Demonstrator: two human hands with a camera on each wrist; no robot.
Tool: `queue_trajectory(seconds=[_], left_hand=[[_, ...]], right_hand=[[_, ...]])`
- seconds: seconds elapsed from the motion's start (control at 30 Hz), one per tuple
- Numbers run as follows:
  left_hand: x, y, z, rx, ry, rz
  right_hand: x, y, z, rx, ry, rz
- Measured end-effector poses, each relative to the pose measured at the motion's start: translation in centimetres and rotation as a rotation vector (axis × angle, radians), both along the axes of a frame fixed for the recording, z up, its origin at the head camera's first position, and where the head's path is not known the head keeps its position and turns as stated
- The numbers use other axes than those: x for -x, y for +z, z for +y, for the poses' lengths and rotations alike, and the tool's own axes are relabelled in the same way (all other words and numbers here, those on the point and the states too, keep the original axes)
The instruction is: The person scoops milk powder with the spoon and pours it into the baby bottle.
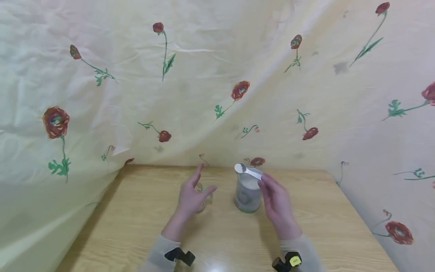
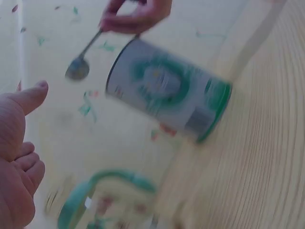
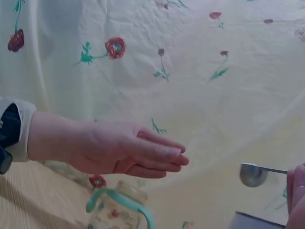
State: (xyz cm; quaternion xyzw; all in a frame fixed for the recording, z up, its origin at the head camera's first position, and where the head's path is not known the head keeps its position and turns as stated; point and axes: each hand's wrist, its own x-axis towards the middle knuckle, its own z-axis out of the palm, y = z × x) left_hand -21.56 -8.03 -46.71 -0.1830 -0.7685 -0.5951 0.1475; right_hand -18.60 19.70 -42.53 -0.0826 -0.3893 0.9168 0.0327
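My right hand (image 1: pixel 276 200) pinches the handle of a metal measuring spoon (image 1: pixel 251 173) between thumb and fingers. White powder fills the spoon's round bowl, which is held level over the far left rim of an open can (image 1: pixel 247 198). In the left wrist view the can (image 2: pixel 167 86) shows a white label with green print and a green base band. Inside it a pale, whitish content shows from above. My left hand (image 1: pixel 191 194) is raised to the left of the can, thumb and fingers spread, holding nothing. Behind it, mostly hidden, stands a clear jug (image 3: pixel 119 214) with a green handle.
A light wooden table (image 1: pixel 129 226) carries the can and jug. A cream cloth with red flowers (image 1: pixel 204 94) hangs behind the table and along its sides.
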Motion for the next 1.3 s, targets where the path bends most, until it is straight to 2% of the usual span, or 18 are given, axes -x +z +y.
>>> queue_trajectory(seconds=[0.17, 0.3, 0.4, 0.5, 0.6, 0.7, 0.9, 1.1, 1.3], left_hand=[[0.4, -0.8, -3.1, -0.009, 0.013, -0.008], [0.6, -1.2, -4.7, 0.025, 0.013, -0.055], [0.9, -1.1, -5.5, 0.066, 0.019, -0.097], [1.3, -1.1, -6.3, 0.096, 0.004, -0.129], [1.6, -1.5, -7.1, 0.113, -0.047, -0.132], [1.7, -1.9, -7.7, 0.129, -0.092, -0.151], [2.2, -2.7, -8.3, 0.171, -0.129, -0.204], [2.6, -3.3, -8.5, 0.167, -0.191, -0.248], [2.8, -3.7, -8.5, 0.181, -0.181, -0.240]], right_hand=[[-0.3, 0.4, -1.2, 0.039, 0.000, 0.033], [-0.4, 0.6, -2.0, 0.066, 0.026, 0.052], [-0.3, 0.7, -2.5, 0.075, 0.044, 0.062], [-0.3, 0.7, -2.9, 0.074, 0.062, 0.073], [-0.3, 0.7, -3.5, 0.065, 0.071, 0.080], [-0.5, 0.8, -4.3, 0.055, 0.089, 0.087], [-0.5, 0.7, -6.7, 0.021, 0.122, 0.085], [0.2, 0.0, -8.9, -0.015, 0.141, 0.061], [1.5, -1.3, -10.4, -0.076, 0.124, 0.015]])
